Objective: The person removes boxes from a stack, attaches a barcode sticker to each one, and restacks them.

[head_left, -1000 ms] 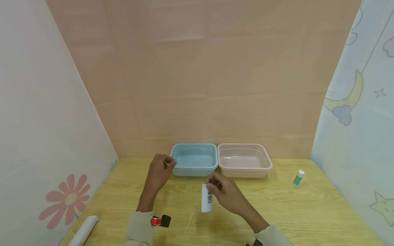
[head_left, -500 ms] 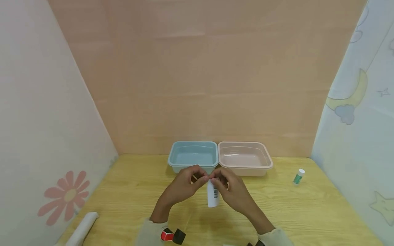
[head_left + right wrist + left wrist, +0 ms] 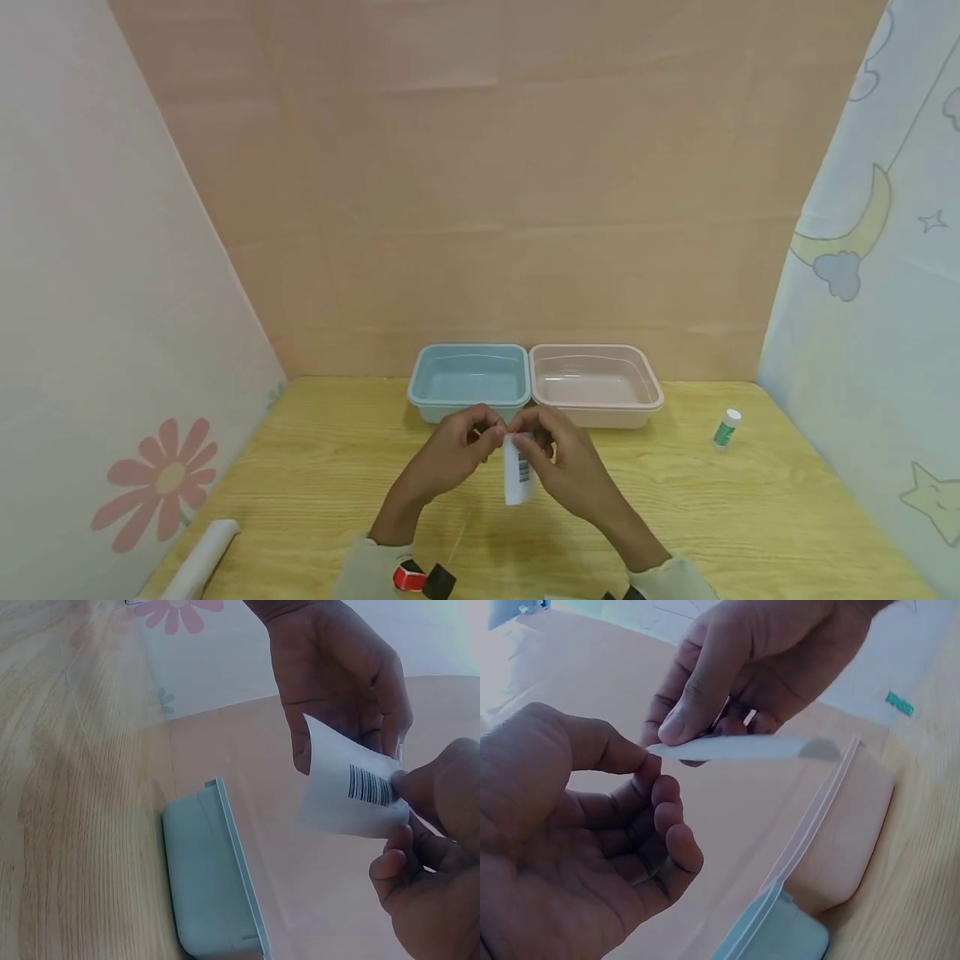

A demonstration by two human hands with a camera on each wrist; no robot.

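Observation:
A small white barcode label point(image 3: 516, 479) hangs from my fingers over the table, in front of the two basins. My right hand point(image 3: 561, 462) pinches its upper end between thumb and index finger. At the same edge, the thumb and index fingertip of my left hand point(image 3: 444, 458) pinch a corner. Seen from the left wrist, the label point(image 3: 742, 748) is nearly edge-on and slightly curved, with the other left fingers loosely curled below. The right wrist view shows the printed barcode point(image 3: 370, 786) partly under my right thumb.
A blue basin point(image 3: 471, 375) and a pink basin point(image 3: 596, 379) stand side by side at the back of the table. A small white-capped bottle point(image 3: 726, 429) with a green label is at the right. A white roll point(image 3: 201, 560) lies front left.
My left hand has come in from the left to meet the right hand at the label's top edge. Over the last half second both hands have stayed almost still.

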